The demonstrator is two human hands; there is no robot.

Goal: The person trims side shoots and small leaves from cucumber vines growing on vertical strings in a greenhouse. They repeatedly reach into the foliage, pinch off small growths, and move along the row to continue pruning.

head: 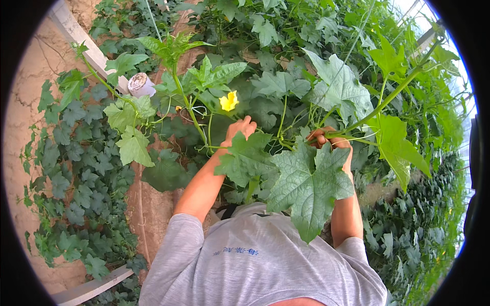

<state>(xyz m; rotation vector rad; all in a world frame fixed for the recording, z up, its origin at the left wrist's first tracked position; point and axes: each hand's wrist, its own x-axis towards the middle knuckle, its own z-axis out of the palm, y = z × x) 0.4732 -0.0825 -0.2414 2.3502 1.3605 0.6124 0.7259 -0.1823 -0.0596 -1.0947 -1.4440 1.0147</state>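
My left hand [242, 130] is among the leaves and stems of a climbing vine, just below a yellow flower [229, 101]; its fingers are bent, and what they touch is hidden. My right hand [330, 138] is closed around a thick green vine stem [383, 105], which rises to the upper right. Between and in front of the hands hang large lobed leaves [312, 181], covering part of both forearms. Left of my left hand stands an upright vine shoot [185, 99] with thin curled tendrils. A thin string [356, 42] runs down from above towards the leaves by my right hand.
Dense vine foliage [88, 179] grows at the left beside an earthen wall [23, 126]. A pale beam [82, 42] and a whitish cylindrical object [141, 85] are at the upper left. Another pale curved beam [93, 285] lies at the lower left. More vines [417, 225] fill the right.
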